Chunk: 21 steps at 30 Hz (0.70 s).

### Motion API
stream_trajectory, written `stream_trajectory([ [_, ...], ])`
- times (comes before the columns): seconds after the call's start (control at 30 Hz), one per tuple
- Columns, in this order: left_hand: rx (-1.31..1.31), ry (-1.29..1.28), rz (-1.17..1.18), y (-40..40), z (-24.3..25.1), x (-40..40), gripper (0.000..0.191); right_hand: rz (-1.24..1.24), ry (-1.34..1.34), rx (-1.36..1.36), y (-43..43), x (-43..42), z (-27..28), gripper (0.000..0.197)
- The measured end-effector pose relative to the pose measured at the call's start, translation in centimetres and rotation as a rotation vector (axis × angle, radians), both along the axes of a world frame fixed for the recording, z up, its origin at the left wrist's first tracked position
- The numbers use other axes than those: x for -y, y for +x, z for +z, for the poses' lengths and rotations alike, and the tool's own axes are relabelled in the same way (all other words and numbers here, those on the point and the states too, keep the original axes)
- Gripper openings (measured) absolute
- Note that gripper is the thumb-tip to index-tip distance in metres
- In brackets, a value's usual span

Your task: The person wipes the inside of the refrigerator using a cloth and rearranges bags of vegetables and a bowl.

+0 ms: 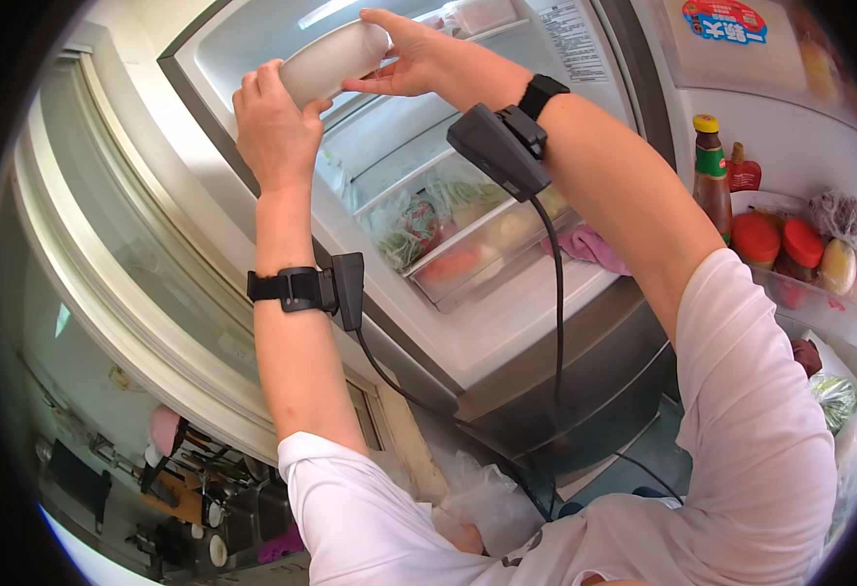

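Both of my hands are raised at the upper part of an open refrigerator (472, 359), gripping a white bowl-like container (334, 62) between them. My left hand (276, 121) holds its left end, with the thumb underneath. My right hand (406, 55) has its right end between thumb and fingers. The container is tilted, and its inside is hidden from me. Below my hands, a shelf holds bagged green vegetables (399, 238). Under that is a clear drawer (465, 267) with blurred orange and yellow contents. A pink cloth (586, 247) lies on the ledge at the right.
The open door at right carries a sauce bottle (712, 172), red-lidded jars (756, 238) and a clear upper bin (736, 58). Bagged vegetables (835, 399) are at the lower right. A sliding glass door (131, 212) stands at left. Cables (559, 308) hang from wrist-worn devices.
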State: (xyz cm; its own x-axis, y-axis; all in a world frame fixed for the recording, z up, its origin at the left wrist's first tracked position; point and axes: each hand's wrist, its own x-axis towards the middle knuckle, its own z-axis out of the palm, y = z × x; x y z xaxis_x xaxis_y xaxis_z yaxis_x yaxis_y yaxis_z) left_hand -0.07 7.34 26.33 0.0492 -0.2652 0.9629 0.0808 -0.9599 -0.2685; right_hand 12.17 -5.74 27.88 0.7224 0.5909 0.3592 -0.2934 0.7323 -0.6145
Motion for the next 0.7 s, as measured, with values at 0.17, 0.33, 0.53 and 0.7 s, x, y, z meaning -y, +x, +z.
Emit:
stream_trajectory([
  [0.17,-0.044,-0.011,0.101,1.7,-0.3,-0.7,0.058,-0.125,-0.06,0.116,-1.5,0.9,-1.3,0.067],
  [0.33,-0.048,-0.04,0.186,3.1,-0.2,-0.5,0.06,-0.112,-0.172,0.165,-0.2,2.2,-1.8,0.06],
  [0.53,-0.144,-0.025,0.378,3.9,0.2,0.4,0.053,-0.259,-0.278,0.373,1.2,3.1,-3.8,0.05],
  [0.7,-0.137,0.024,0.366,7.6,1.1,0.2,0.058,-0.32,-0.371,0.459,1.0,3.5,-5.9,0.044],
])
